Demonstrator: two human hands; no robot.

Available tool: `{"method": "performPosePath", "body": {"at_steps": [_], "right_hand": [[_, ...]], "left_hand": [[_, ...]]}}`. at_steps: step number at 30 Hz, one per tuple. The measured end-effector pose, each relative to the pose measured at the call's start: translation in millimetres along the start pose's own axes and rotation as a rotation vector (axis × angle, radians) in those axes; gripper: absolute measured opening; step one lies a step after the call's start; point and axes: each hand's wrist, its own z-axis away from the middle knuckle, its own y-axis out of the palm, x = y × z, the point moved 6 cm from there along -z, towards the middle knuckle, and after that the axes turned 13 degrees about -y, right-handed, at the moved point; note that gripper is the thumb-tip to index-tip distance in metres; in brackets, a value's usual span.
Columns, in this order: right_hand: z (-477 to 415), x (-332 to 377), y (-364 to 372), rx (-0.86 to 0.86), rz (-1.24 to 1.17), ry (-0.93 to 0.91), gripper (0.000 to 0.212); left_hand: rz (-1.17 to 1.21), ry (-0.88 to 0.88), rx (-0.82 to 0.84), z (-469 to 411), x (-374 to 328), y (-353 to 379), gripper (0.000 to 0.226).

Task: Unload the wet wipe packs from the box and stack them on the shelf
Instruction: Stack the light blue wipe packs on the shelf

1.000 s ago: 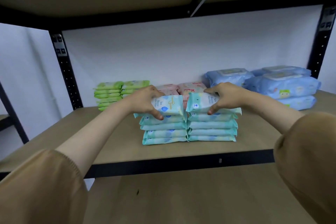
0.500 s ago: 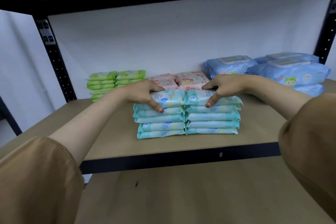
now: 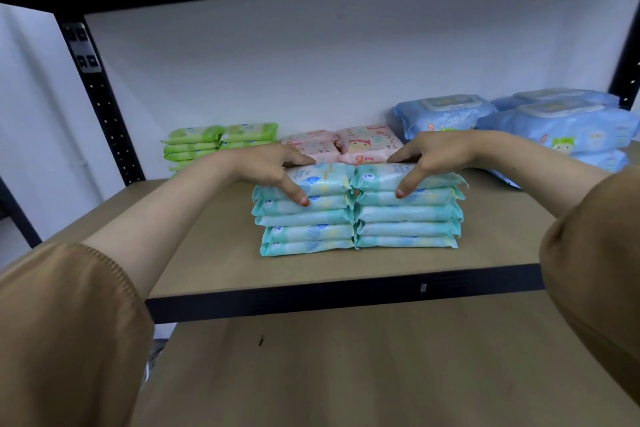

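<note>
Two stacks of teal wet wipe packs stand side by side on the wooden shelf (image 3: 207,253), the left stack (image 3: 308,229) touching the right stack (image 3: 408,225). My left hand (image 3: 266,166) spans the top left pack (image 3: 325,178), thumb down its front and fingers behind it. My right hand (image 3: 436,152) holds the top right pack (image 3: 381,177) the same way. Both top packs lie flat on their stacks. The box is out of view.
Behind the teal stacks are green packs (image 3: 221,139) at the back left, pink packs (image 3: 367,146) in the middle and large blue packs (image 3: 561,128) at the back right. Black uprights (image 3: 100,100) frame the shelf. A lower wooden board (image 3: 346,374) lies in front.
One second ago both hands held the top packs tilted above the stacks. They have lowered the packs flat onto the stacks and stay around them.
</note>
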Motion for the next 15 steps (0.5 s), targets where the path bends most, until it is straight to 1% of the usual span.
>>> {"method": "performPosePath", "body": {"at_steps": [2,4,8,10,13,15], "right_hand": [[-0.1,-1.5,0.6,-0.011,-0.010,0.001,0.053],[0.7,-3.8,0.6,-0.027,-0.018,0.018,0.066],[6.7,-2.6,-3.0,-0.088,-0.031,0.015,0.076],[13.9,2.4,-8.3,-0.169,-0.022,0.009,0.080],[27.7,14.0,-13.6,-0.292,-0.020,-0.030,0.087],[39.4,22.7,-13.5,-0.351,0.036,-0.037,0.090]], "left_hand": [[-0.001,-0.024,0.002,-0.3,2.3,0.3,0.077],[-0.008,-0.047,0.007,-0.4,3.9,1.4,0.085],[0.002,-0.071,0.002,3.1,5.1,3.8,0.081],[0.025,-0.066,-0.056,8.7,3.5,2.8,0.085],[0.100,-0.026,-0.195,21.3,-4.5,-1.6,0.086],[0.109,0.003,-0.270,32.1,-13.2,-2.3,0.086]]}}
